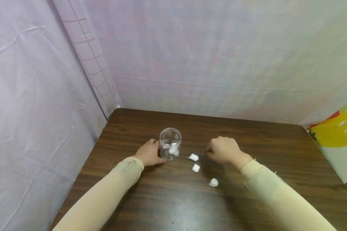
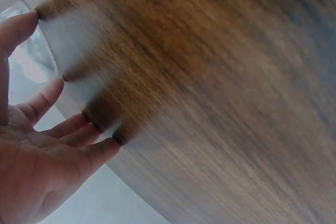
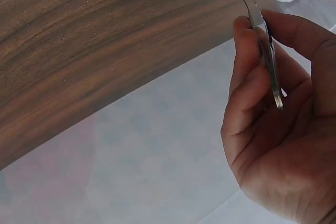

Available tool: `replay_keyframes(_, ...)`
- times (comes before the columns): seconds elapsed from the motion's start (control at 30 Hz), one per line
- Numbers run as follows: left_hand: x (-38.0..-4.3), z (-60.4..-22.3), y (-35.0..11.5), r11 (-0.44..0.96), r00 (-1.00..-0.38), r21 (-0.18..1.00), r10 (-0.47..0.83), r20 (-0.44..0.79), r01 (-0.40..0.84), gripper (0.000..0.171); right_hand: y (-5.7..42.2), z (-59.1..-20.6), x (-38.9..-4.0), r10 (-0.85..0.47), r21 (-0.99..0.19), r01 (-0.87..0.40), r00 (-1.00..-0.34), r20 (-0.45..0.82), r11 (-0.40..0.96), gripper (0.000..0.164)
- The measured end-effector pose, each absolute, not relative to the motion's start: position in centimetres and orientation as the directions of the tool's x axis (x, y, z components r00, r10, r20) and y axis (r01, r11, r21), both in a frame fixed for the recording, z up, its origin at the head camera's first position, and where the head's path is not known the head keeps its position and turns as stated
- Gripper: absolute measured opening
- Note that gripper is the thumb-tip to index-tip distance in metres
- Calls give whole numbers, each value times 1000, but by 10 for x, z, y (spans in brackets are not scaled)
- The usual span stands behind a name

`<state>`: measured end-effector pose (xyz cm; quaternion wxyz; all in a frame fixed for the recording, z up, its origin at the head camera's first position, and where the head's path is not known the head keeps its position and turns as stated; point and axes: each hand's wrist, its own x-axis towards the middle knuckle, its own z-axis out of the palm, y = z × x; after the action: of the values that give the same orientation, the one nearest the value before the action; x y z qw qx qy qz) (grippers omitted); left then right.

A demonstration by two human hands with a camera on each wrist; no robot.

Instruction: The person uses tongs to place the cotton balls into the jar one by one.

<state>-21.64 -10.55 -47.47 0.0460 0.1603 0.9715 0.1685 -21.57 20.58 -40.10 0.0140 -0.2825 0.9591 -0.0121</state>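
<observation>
A clear round jar (image 1: pixel 170 144) with several white cotton balls (image 1: pixel 173 150) inside stands upright on the table. Beside its left wall is my left hand (image 1: pixel 149 153), fingers and thumb spread; in the left wrist view the fingertips (image 2: pixel 55 90) reach the wooden surface, with part of the jar (image 2: pixel 34 51) behind them. My right hand (image 1: pixel 224 149) pinches metal tweezers (image 3: pixel 270 61) between thumb and fingers, their tips apart and nothing seen between them. To the right of the jar lie loose cotton balls: one (image 1: pixel 193 157), another (image 1: pixel 196 168) and a third (image 1: pixel 214 182).
Everything stands on a dark brown wooden table (image 1: pixel 162 199) with rounded far corners. Pale cloth (image 1: pixel 219 57) hangs behind it, and a white sheet (image 1: pixel 32 112) hangs along the left. A yellow patterned item (image 1: pixel 338 128) is past the right edge.
</observation>
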Motion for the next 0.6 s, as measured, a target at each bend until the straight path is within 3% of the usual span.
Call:
replay_keyframes(0.27,-216,-474,-105,895,-946,344,319,-47,285,86,202,-402,-213,-549,-30,-549,-835,-20,836,39)
replay_keyframes(0.6,-217,-472,-105,897,-946,337,321,-52,286,85,198,-401,-210,-577,-38,-576,-815,-55,817,29)
